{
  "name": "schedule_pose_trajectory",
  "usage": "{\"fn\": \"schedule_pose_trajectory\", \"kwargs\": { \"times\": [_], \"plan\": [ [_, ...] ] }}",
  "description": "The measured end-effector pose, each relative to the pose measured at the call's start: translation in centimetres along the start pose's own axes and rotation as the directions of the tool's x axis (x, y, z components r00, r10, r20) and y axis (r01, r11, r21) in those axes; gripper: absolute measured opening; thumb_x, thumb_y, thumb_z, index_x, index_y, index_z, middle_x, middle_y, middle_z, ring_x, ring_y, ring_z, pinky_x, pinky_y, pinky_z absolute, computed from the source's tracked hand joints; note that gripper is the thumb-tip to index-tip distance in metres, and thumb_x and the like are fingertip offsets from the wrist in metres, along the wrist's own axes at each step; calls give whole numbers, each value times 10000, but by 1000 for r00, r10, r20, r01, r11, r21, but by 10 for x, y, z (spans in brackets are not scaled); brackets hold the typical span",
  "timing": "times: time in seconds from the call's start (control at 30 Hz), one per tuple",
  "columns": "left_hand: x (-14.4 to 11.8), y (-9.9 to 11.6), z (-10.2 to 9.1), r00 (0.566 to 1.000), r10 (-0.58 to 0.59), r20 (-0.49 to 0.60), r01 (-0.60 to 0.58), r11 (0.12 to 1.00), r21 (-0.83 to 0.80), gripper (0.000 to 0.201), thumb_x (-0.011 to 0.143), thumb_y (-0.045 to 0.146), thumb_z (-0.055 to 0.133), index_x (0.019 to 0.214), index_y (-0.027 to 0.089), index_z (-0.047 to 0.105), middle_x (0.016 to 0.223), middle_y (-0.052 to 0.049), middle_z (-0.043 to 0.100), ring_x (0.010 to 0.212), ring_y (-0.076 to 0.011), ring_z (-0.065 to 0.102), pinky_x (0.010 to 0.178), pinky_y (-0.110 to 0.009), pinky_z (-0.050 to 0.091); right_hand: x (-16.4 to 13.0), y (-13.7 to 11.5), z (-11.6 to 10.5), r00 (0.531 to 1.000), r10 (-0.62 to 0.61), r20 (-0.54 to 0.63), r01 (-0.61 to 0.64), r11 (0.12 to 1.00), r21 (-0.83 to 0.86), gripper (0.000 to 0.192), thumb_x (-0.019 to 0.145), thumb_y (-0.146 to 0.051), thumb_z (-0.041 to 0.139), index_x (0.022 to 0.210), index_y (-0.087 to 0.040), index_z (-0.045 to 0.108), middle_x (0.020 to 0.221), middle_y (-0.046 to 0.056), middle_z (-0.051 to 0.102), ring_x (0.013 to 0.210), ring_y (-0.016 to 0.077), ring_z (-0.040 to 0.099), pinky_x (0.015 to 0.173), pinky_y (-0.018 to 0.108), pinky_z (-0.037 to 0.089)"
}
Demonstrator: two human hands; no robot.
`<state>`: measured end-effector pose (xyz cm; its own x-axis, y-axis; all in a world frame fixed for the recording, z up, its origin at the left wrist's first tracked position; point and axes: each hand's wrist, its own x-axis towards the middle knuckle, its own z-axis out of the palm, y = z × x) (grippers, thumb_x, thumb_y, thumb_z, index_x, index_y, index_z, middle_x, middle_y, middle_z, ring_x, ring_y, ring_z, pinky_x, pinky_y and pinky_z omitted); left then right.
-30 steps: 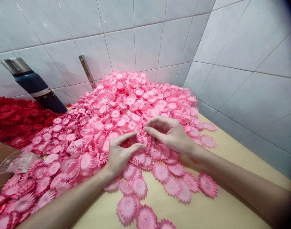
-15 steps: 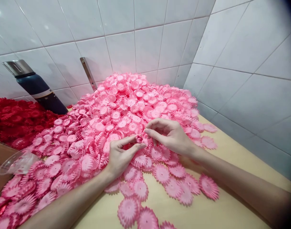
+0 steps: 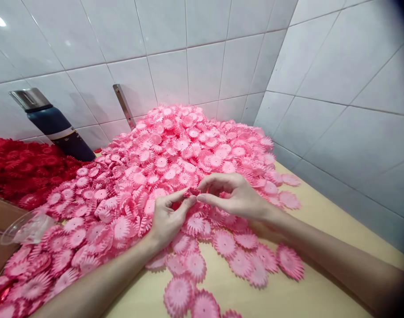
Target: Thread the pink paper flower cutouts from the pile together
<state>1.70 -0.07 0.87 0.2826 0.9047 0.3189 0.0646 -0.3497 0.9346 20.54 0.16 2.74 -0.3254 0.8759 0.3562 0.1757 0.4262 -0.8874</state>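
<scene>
— Heaping up against the tiled wall (image 3: 222,66) is the pink pile (image 3: 188,145) of frilled paper flowers, easily the biggest thing on the pale tabletop (image 3: 288,296). See what has moved since a second ago?

— The hands, mostly. Both have drifted a little lower and closer, and their fingertips now meet over the near slope of the heap. A second ago the left thumb and forefinger stood in a wider arc; now they have narrowed.

— So what does that tell you?

— My guess is that the work on the one small piece is at its fine stage, pinching or folding rather than picking.

— Where is that piece?

— Between the two sets of fingertips, just above the pile's front edge. The left hand (image 3: 165,218) pinches it from below with thumb and forefinger closed on it; the right hand (image 3: 238,198) meets it from the other side, forefinger and thumb nipped on the same pink flower piece (image 3: 192,192), other fingers curled.

— How does it look?

— Tiny, same pink as the rest, bunched up. Mostly hidden by the fingertips, so I cannot tell its exact shape.

— And around them?

— A red pile (image 3: 26,168) at far left, a dark blue flask (image 3: 56,128) with a steel cap leaning by the wall, and a clear plastic cup (image 3: 26,227) lying at the pink pile's left edge.
</scene>
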Motion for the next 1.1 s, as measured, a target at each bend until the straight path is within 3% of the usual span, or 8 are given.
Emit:
{"fn": "schedule_pose_trajectory", "kwargs": {
  "times": [0.2, 0.33, 0.43, 0.57, 0.83, 1.1],
  "plan": [
    [3, 2, 1, 999, -38, 34, 41, 995, -92, 298, 840, 175, 653, 1130, 220, 708, 1117, -44, 739, 1011, -172, 685, 870, -250, 549, 1, 0, -1, 999, -5, -54, 4, 1000, -31, 134, 841, -268, 682, 941, -184, 711, 892, 34, 730, 754, 130, 663, 657, 247, 537],
    [3, 1, 1, 998, -61, -9, 60, 996, -67, 284, 825, 135, 647, 1092, 209, 711, 1074, -36, 746, 924, -146, 684, 802, -219, 543, 0, 2, 0, 1000, -15, -26, 13, 996, -83, 130, 858, -282, 660, 909, -178, 720, 841, 33, 727, 706, 130, 646, 612, 256, 518],
    [3, -1, 0, 998, -55, -19, 54, 997, -54, 216, 835, 177, 655, 1037, 199, 728, 1023, -37, 754, 890, -151, 685, 798, -229, 542, 1, 3, 1, 998, -57, -22, 53, 988, -145, 127, 868, -261, 644, 901, -164, 719, 816, 36, 722, 674, 128, 629, 588, 264, 495],
    [3, -4, -2, 998, -60, 12, 61, 990, -129, 258, 890, 291, 610, 1110, 212, 717, 1058, -50, 748, 978, -187, 686, 845, -264, 548, 2, 5, 1, 991, -90, -96, 69, 977, -203, 131, 884, -236, 611, 896, -148, 707, 815, 46, 716, 662, 130, 613, 587, 278, 486],
    [4, 0, 3, 999, -30, -20, 27, 990, -138, 228, 811, 209, 718, 1037, 222, 745, 1010, -29, 766, 914, -143, 709, 823, -215, 573, 1, 6, 2, 995, -30, -94, 21, 996, -91, 124, 865, -263, 633, 884, -151, 684, 804, 50, 706, 662, 144, 631, 575, 279, 506],
    [4, 1, 3, 999, 9, 31, -5, 992, -122, 248, 781, 175, 741, 1019, 242, 758, 1098, -44, 747, 1011, -172, 699, 913, -269, 566, -1, 4, 2, 997, 7, -75, -12, 997, -73, 113, 845, -257, 653, 858, -152, 695, 776, 47, 711, 642, 144, 630, 560, 274, 500]
  ]
}}
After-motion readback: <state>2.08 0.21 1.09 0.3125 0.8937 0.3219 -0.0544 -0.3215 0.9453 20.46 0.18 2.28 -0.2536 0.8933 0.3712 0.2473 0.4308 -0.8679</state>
